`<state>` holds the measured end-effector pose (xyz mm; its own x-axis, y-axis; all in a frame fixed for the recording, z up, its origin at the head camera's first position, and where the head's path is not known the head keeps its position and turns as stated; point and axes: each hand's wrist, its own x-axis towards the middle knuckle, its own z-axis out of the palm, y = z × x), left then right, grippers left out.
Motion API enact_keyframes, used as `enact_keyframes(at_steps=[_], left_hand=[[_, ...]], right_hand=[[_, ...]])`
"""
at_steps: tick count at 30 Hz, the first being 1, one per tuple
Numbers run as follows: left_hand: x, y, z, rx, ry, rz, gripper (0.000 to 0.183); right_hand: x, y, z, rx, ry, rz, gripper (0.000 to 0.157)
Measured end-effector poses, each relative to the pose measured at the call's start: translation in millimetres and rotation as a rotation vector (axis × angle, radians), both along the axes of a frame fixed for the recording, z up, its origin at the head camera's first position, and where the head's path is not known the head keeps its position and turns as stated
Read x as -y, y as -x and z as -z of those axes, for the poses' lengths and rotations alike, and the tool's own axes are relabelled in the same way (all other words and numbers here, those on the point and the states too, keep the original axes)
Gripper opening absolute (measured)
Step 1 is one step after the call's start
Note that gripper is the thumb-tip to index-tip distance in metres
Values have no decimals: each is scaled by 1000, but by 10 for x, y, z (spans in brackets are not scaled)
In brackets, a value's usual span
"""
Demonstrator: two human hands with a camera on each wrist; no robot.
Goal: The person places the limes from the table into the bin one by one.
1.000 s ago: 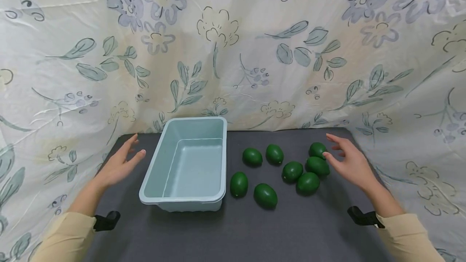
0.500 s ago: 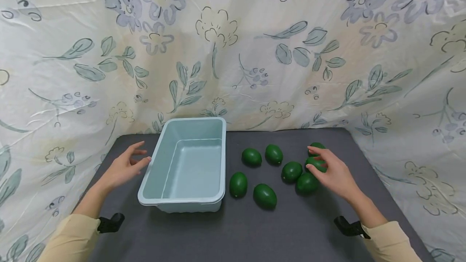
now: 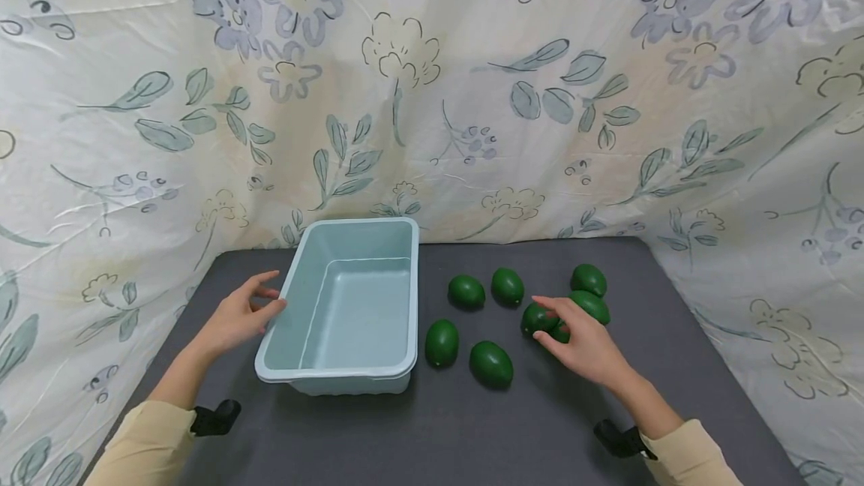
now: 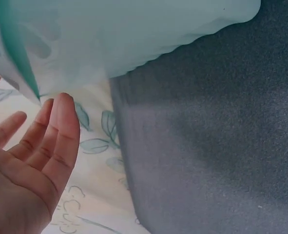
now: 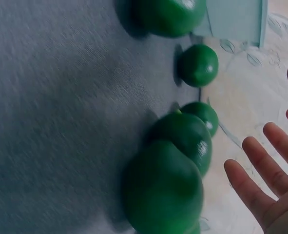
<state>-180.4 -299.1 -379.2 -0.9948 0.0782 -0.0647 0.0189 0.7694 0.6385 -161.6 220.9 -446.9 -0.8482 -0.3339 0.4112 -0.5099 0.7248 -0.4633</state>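
My left hand [image 3: 238, 319] is at the left side of a pale blue-green plastic tub [image 3: 337, 377], its thumb tip right at the rim. In the left wrist view, its fingers [image 4: 61, 131] are extended beside the tub's wall [image 4: 134, 34]. Over the right-hand group of dark green limes, my right hand [image 3: 586, 343] is held with fingers spread and nothing between them. It partly covers one lime [image 3: 538, 319] and most of another just behind it. The right wrist view shows the straight fingers [image 5: 268, 168] above a near lime [image 5: 163, 190].
More limes lie between the tub and my right hand: two at the back [image 3: 466, 292] [image 3: 508, 286] and two nearer [image 3: 442, 343] [image 3: 491, 364]. Another pair [image 3: 589, 280] lies right of the hand. A grey cloth [image 3: 432, 441] covers the table; a flowered curtain [image 3: 432, 96] hangs behind.
My right hand has moved left and nearer, from beside the rightmost limes to over the group's left part. The left hand has shifted right to the tub's rim. The limes lie as before.
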Motion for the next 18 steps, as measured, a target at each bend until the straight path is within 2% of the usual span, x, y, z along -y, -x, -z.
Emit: enact_keyframes(at_steps=[10,18], left_hand=[[-12,6,42,13,-14,-15,64],[-72,17,38,1,-27,-23,57]], right_hand=[[212,-96,156,125,48,-77,59],[320,-139,288,142,77,-125,59]])
